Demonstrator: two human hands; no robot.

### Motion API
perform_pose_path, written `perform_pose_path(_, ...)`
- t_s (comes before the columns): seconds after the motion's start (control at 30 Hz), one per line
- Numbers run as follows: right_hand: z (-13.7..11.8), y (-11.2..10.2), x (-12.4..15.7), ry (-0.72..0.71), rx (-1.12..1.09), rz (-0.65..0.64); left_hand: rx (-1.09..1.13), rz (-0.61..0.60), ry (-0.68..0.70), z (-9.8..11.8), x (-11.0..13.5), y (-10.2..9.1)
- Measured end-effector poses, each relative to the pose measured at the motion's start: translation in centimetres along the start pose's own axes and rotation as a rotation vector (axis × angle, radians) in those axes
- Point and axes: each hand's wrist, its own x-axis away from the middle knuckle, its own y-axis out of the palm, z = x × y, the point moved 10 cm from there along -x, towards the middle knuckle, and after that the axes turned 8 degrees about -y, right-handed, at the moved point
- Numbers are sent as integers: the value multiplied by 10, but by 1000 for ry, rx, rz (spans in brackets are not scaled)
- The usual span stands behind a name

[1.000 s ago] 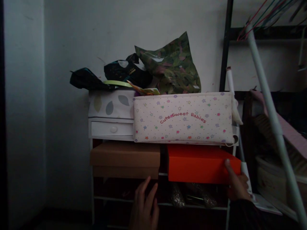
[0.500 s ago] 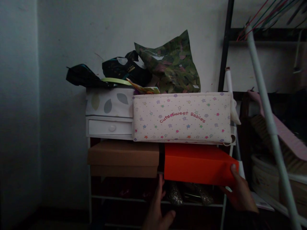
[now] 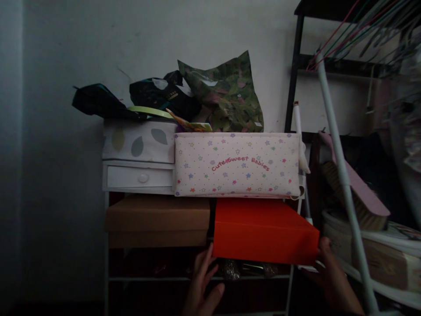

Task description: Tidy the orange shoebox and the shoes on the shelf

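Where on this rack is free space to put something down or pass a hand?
Free: the dark gap under the brown box, above the lower white rail. Crowded: the top, with bags over the starred box; both hands grip the orange box.

Home storage corner, stacked boxes, gift bags, hangers

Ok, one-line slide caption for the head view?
Both hands, left hand and right hand, grip an orange box on a cluttered shelf rack.
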Motion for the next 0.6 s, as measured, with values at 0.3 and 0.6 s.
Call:
perform_pose_path(0.3, 11, -32, 13, 122, 68, 100, 170, 48, -229, -14, 3, -18)
perform_pose_path(0.6, 42, -33, 35, 181, -321, 7, 486, 107, -470, -52, 11, -10)
